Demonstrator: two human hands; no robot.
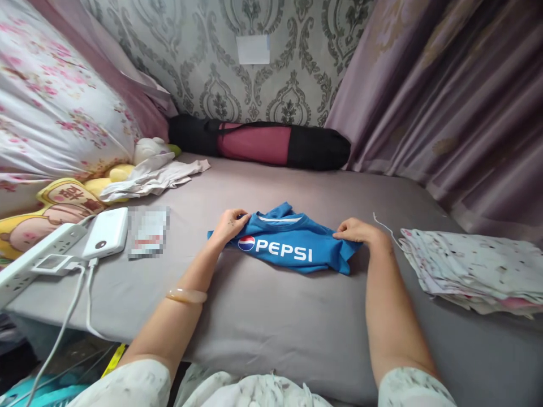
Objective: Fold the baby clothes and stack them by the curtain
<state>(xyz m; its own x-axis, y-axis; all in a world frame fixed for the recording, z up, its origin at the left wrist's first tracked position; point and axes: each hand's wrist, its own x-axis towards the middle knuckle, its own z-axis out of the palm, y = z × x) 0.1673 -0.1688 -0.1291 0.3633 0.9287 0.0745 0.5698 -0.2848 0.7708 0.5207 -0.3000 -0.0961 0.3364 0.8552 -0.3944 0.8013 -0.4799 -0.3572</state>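
A blue T-shirt (282,240) with a white PEPSI print and a round logo lies bunched on the grey sheet in front of me, its neckline facing away. My left hand (231,224) pinches the shirt near its left shoulder. At the opposite shoulder, my right hand (357,230) has thumb and fingers closed on the fabric. Between the two hands the cloth is spread sideways, with its lower part gathered or folded under the print. A pale bangle (186,295) circles my left forearm.
Folded patterned cloths (475,268) are stacked at right. On the left are a power strip (40,263), a white power bank (106,232) with cables, a blurred packet (148,233), a crumpled pale garment (159,176) and plush toys. A black-and-maroon long bag (254,142) lies along the wall.
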